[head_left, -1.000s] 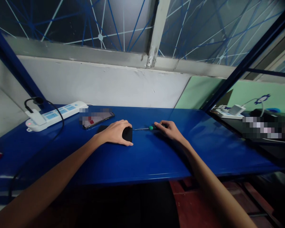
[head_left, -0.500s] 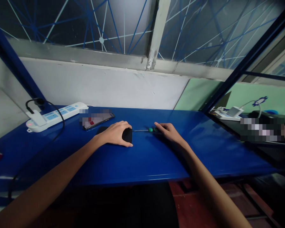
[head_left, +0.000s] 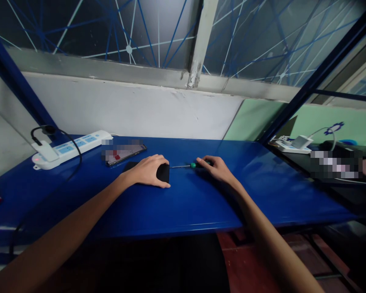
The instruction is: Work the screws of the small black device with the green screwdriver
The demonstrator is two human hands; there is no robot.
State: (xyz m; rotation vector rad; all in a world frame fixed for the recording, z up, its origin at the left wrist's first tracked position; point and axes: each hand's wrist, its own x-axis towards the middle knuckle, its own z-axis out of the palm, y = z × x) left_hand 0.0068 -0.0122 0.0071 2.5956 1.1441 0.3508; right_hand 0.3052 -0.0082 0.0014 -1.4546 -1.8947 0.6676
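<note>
Head view, left hand gripping block, right hand screwdriver

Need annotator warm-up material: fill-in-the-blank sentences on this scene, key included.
1. The right hand holds a screwdriver whose handle's shaft end is ____.
2. The left hand grips an object coloured ____.
3. The power strip lies toward the person's ____ side.
4. The table is coloured ____.
Missing words: green; black; left; blue.

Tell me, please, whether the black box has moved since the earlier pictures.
No; the black box shows no visible shift either way against the power strip.
</note>
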